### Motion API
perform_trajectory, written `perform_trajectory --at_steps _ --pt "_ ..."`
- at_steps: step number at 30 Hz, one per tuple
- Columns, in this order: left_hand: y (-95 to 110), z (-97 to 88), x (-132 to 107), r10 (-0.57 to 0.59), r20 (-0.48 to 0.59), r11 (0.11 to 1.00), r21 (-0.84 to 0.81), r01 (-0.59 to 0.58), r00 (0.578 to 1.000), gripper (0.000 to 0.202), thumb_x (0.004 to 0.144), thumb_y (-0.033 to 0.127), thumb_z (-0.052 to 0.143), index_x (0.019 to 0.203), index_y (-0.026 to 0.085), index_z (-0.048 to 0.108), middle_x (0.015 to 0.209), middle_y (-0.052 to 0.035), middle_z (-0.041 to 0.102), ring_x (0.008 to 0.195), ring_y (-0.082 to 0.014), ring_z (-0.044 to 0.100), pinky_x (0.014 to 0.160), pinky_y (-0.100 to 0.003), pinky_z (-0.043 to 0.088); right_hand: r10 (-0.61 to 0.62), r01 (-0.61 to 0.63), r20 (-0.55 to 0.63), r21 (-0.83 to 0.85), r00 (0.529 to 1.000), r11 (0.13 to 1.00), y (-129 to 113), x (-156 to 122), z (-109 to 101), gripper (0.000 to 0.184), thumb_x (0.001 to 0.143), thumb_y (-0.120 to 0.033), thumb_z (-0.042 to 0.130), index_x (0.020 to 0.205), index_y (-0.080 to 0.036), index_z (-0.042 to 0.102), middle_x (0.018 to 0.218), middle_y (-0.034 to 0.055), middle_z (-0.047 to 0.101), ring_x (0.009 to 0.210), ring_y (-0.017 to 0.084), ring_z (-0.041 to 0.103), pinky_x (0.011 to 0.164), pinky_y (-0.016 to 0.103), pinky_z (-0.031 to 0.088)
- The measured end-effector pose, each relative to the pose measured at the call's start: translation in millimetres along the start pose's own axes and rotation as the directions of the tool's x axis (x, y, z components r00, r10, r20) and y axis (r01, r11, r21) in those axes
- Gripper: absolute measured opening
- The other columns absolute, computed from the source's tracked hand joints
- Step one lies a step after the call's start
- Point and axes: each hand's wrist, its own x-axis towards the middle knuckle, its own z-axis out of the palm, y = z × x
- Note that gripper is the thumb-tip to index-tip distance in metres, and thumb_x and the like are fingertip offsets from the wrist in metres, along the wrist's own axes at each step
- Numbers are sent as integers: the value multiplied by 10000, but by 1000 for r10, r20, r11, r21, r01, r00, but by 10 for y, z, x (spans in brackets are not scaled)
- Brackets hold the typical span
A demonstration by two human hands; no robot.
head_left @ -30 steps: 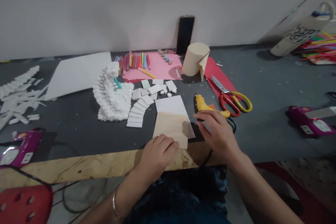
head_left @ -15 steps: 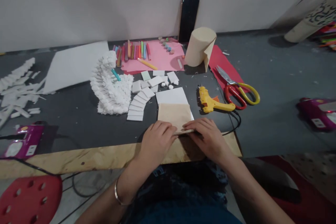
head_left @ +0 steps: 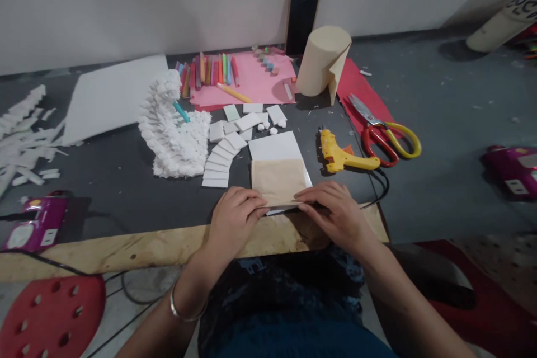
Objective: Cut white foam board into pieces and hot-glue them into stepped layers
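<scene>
A beige sheet of paper (head_left: 278,178) lies over a white sheet (head_left: 274,146) close to the table's front edge. Its near edge is folded, and both hands pinch that edge. My left hand (head_left: 237,213) grips the left end between thumb and fingers. At the right end, my right hand (head_left: 333,210) does the same. To the right of the sheets lies a yellow glue gun (head_left: 342,154). Small white rectangular pieces (head_left: 220,163) fan out in an arc on the left, beside a white ruffled craft shape (head_left: 172,134) with a teal stick on it.
Scissors (head_left: 377,131) rest partly on red paper (head_left: 358,85). A beige roll (head_left: 322,61) stands before a leaning phone (head_left: 305,8). Crayons (head_left: 210,70) lie on pink paper (head_left: 255,75). White scraps (head_left: 31,148) and a purple power strip (head_left: 39,222) sit left; another purple box (head_left: 514,170) is right.
My left hand has slid left along the folded edge, so the hands are farther apart. More of the fold shows between them. The view has shifted slightly.
</scene>
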Motion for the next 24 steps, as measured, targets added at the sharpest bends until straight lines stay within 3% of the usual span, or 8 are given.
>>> perform_trajectory --at_steps 7,16,24 --pt "-11 17 -10 -45 1 992 -117 45 999 135 896 264 617 912 211 741 909 -42 709 899 -183 593 811 -347 498 51 -52 12 53 999 997 19 -9 -16 117 931 -298 566 887 -247 661 941 10 745 896 194 648 826 359 421" --pt "79 16 19 -151 56 964 -212 159 987 143 910 285 598 869 206 710 876 -25 719 888 -179 601 802 -326 476 164 -164 -20 11 986 986 53 -17 0 185 926 -364 543 859 -236 660 793 23 706 741 200 615 717 330 418" --pt "118 22 122 -339 49 939 -46 341 939 135 912 291 584 894 229 703 773 -3 666 770 -175 606 708 -306 427 335 -334 10 80 942 939 0 105 -36 175 915 -364 545 864 -247 665 815 -4 724 758 188 651 766 329 428"
